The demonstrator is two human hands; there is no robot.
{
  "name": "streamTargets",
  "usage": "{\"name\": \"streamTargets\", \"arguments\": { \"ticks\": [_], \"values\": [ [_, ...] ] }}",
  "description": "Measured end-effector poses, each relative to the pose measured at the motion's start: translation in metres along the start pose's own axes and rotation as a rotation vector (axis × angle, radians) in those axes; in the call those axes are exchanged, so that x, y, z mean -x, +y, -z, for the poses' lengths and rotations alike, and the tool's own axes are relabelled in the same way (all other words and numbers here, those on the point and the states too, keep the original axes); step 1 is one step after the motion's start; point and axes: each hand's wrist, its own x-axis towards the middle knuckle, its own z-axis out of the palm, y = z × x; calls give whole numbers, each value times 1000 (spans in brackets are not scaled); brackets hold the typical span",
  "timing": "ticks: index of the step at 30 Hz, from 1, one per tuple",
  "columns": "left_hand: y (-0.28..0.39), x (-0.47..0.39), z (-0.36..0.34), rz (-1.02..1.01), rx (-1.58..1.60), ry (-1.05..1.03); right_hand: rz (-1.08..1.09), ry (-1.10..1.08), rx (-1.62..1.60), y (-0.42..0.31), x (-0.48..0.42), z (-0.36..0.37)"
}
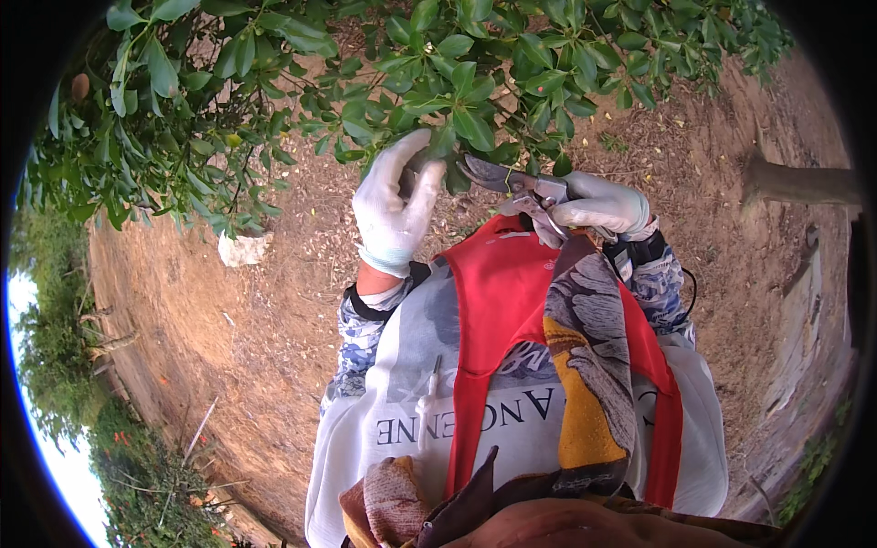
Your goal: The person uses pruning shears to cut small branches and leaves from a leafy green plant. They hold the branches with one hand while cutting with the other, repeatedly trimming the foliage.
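My right hand (603,202), in a white work glove, holds a pair of pruning shears (495,175) by the handles. Their dark, curved blades point left, just below the leafy branches (473,103). A thin yellow-green strand crosses the metal near the pivot. My left hand (397,198), gloved in white too, reaches up to the lowest leaves. Its thumb and fingers are apart in a curve, with a shaded gap between them; the fingertips are close to a leaf, and I cannot tell whether they touch it.
Dense green foliage (164,137) spreads across the top and left. Brown soil with dry leaf litter (301,329) lies below. A pale lump (243,249) is on the ground at left, and a tree trunk (798,183) stands at right. A red apron (503,288) and patterned cloth (593,370) hang on my front.
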Motion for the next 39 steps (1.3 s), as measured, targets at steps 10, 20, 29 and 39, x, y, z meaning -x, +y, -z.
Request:
{"name": "streamTargets", "arguments": {
  "ticks": [10, 20, 29, 39],
  "values": [
    [-31, 19, 26, 120, 128, 435, -60, -156, -21, -18, -16, -8],
    [-11, 39, 17, 27, -109, 192, -170, -226, -69, -32, -23, -15],
    [-4, 22, 10, 12, -318, 185, -159, -166, -123, -23, -28, -16],
    [-29, -5, -17, -20, -496, 102, -108, 3, 92, -26, -40, -18]
  ]
}}
